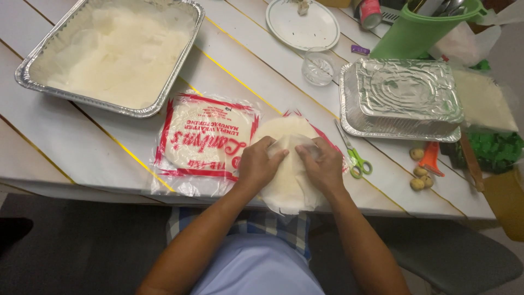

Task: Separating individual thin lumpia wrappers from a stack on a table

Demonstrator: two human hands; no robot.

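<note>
A stack of thin, round, pale wrappers lies on its opened plastic bag at the table's front edge. My left hand and my right hand rest on top of the stack, fingertips meeting at the middle. Both pinch a single wrapper sheet, lifted slightly where the fingers meet. A sealed packet of wrappers, clear plastic with red print, lies just left of my left hand.
A large foil tray lined with pale sheets sits at the back left. An upturned foil tray stands to the right, green-handled scissors beside it. A small glass bowl, a white plate, a green jug and small potatoes lie further off.
</note>
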